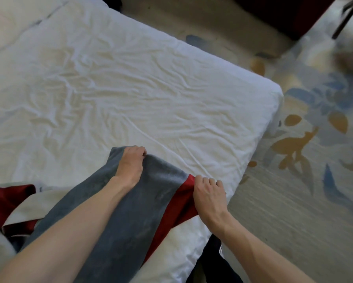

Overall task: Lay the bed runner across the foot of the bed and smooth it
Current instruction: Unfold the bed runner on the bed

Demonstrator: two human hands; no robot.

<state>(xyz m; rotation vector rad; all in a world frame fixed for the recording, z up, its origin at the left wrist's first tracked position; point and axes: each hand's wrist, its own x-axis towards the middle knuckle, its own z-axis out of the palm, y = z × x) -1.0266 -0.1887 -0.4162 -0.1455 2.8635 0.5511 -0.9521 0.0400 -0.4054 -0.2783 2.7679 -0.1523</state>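
Grey and red cloth makes up the bed runner point(130, 201), which lies in a loose diagonal band over the near corner of the bed point(151, 94), its grey side up and a strip of red showing along its right edge. More of it, red with a pale beige backing, is bunched at the lower left of the view. The white sheet beneath is heavily creased.

The left hand point(130, 164) rests on the far end of the grey cloth with its fingers point(137, 150) curled shut around the runner's top edge. The right hand point(209, 194) sits at the red strip near the bed's right edge, its fingers point(207, 181) bent down and closed on the red fabric; how much cloth is pinched under them is hard to make out from this angle. Both bare forearms reach in from the bottom of the view.

Beyond the bed lies a pale carpet point(306, 139) patterned with blue and ochre leaves.
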